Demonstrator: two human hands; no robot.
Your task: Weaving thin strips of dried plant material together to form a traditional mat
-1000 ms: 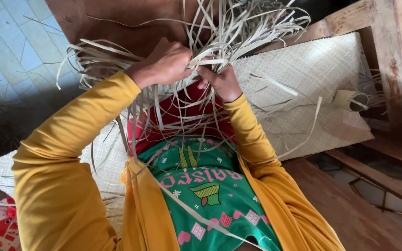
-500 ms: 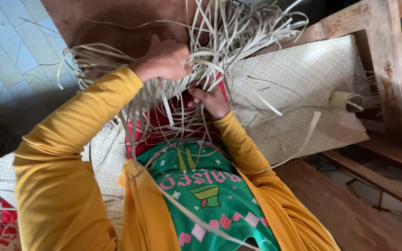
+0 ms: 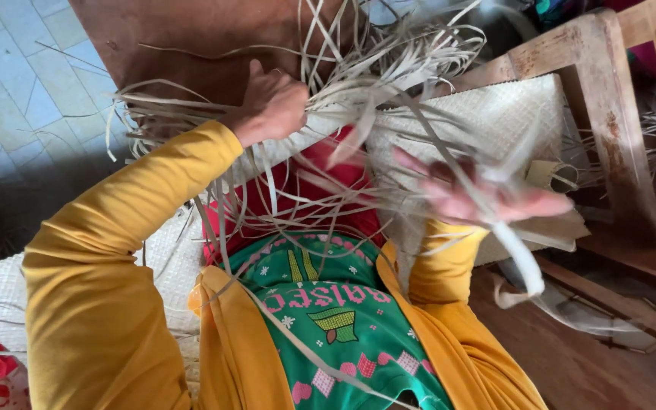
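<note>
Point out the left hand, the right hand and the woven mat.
left hand [image 3: 271, 106], head view, on the back of the hand.
right hand [image 3: 468, 199], head view, on the blurred palm.
woven mat [image 3: 487, 121], head view, on its bare upper weave.
</note>
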